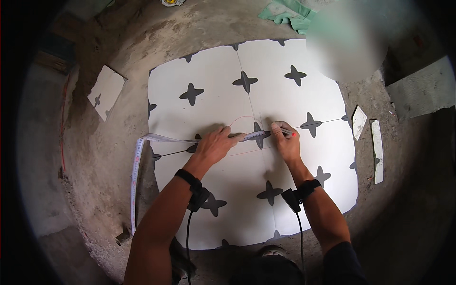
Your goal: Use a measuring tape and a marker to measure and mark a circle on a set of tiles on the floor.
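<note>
Four white tiles with grey four-pointed motifs [209,80] lie together on the floor, marked with thin red lines and a red curve. My left hand [213,147] presses and grips a white tape measure [251,136] across their middle; the tape bends at the left and hangs over the edge toward me [137,180]. My right hand [286,145] is closed on a slim marker with a red end [289,132], near the tape's tip at a grey motif. The marker's point is hidden by my fingers.
A broken tile [104,90] lies at the left on the concrete floor [123,42]. Narrow offcuts [377,161] and a grey board [422,90] lie at the right. Crumpled green material [285,14] is at the back, beside a blurred patch. My shoes show at the bottom.
</note>
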A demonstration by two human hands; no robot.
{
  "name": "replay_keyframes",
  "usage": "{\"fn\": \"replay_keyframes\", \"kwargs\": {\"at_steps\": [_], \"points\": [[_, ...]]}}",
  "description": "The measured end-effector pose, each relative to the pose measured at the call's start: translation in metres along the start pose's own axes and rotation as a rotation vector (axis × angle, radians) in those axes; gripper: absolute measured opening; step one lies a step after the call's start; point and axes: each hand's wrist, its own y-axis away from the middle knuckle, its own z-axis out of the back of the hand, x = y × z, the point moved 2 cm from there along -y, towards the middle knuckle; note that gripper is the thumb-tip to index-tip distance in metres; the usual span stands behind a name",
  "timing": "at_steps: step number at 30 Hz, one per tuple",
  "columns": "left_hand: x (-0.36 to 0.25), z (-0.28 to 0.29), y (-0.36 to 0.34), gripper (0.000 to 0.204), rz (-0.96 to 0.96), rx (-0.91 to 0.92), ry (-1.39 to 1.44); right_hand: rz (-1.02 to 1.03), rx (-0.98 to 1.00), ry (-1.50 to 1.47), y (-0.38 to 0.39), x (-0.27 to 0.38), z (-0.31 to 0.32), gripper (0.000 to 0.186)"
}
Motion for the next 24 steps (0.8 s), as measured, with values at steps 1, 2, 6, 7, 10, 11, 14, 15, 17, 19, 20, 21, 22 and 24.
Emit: {"fn": "replay_keyframes", "kwargs": {"at_steps": [1,2,6,7,10,11,14,15,17,19,20,21,22,24], "points": [[0.003,-0.003,-0.002,0.053,0.0,-0.005,-0.002,-0.003,0.002,0.005,-0.002,-0.001,-0.001,0.029],[0.006,-0.006,-0.004,0.052,-0.012,-0.055,0.002,-0.006,0.004,0.009,-0.004,-0.001,-0.002,0.029],[0.011,-0.013,-0.006,0.049,-0.052,-0.127,0.013,-0.01,0.004,0.014,-0.004,0.0,-0.001,0.031],[0.011,-0.012,-0.006,0.049,-0.053,-0.127,0.014,-0.007,0.007,0.01,-0.005,0.0,-0.001,0.031],[0.012,-0.013,-0.006,0.049,-0.062,-0.144,0.029,-0.018,0.012,0.026,-0.006,-0.003,0.0,0.034],[0.013,-0.013,-0.006,0.05,-0.068,-0.152,0.018,-0.033,0.014,0.047,-0.006,-0.005,0.001,0.035],[0.013,-0.012,-0.006,0.051,-0.071,-0.153,0.02,-0.015,0.023,0.044,-0.006,-0.003,0.0,0.036],[0.013,-0.01,-0.007,0.051,-0.07,-0.144,0.033,-0.015,0.024,0.044,-0.005,-0.002,0.0,0.036],[0.012,-0.008,-0.006,0.051,-0.065,-0.131,0.032,-0.007,0.016,0.02,-0.005,0.0,0.0,0.036],[0.012,-0.009,-0.006,0.051,-0.06,-0.119,0.03,-0.001,0.019,0.019,-0.005,-0.002,0.0,0.036],[0.012,-0.009,-0.006,0.051,-0.057,-0.123,0.022,0.004,0.021,0.017,-0.006,-0.002,-0.001,0.036],[0.012,-0.009,-0.006,0.052,-0.055,-0.126,0.014,0.004,0.021,0.018,-0.006,-0.003,-0.001,0.036],[0.012,-0.009,-0.006,0.052,-0.055,-0.125,0.014,0.006,0.021,0.019,-0.006,-0.004,-0.001,0.036],[0.012,-0.008,-0.007,0.053,-0.048,-0.098,0.019,0.007,0.02,0.02,-0.006,-0.004,-0.001,0.036]]}}
